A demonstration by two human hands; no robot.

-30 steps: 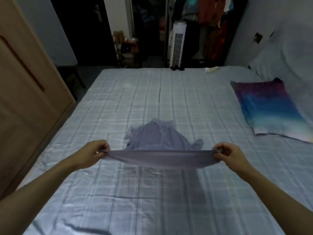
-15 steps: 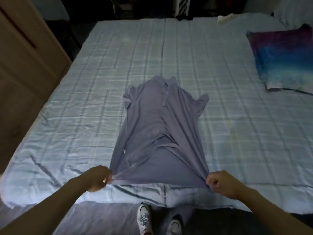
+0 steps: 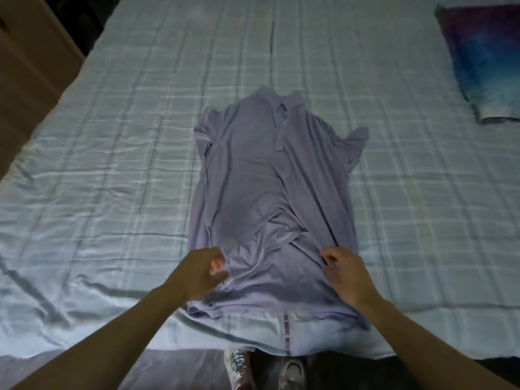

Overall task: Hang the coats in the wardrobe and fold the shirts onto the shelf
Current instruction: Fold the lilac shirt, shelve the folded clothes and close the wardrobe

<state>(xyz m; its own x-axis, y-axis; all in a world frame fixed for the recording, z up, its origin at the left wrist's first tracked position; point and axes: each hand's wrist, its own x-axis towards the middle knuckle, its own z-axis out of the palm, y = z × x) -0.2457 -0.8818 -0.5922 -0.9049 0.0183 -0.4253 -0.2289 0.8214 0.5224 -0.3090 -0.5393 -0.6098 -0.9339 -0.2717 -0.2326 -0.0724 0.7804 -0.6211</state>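
Note:
A lilac polo shirt [image 3: 270, 192] lies face up on the bed [image 3: 112, 178], collar toward the far side and hem at the near edge. Its lower part is creased, with folds running toward both hands. My left hand [image 3: 199, 273] hovers over the lower left side of the shirt, fingers and thumb loosely apart with nothing between them. My right hand [image 3: 347, 275] rests on the lower right side, and its curled fingertips pinch a fold of the fabric. No coat, wardrobe interior or shelf is in view.
The bed is covered by a pale blue checked sheet. A purple and blue pillow [image 3: 484, 57] lies at the far right. A wooden wardrobe side [image 3: 25, 80] stands at the left. My shoes [image 3: 261, 370] show below the bed's near edge.
The shirt, held up by its hem a second ago, was laid flat on the bed. Both hands let go of the hem corners and moved inward onto the shirt's lower part.

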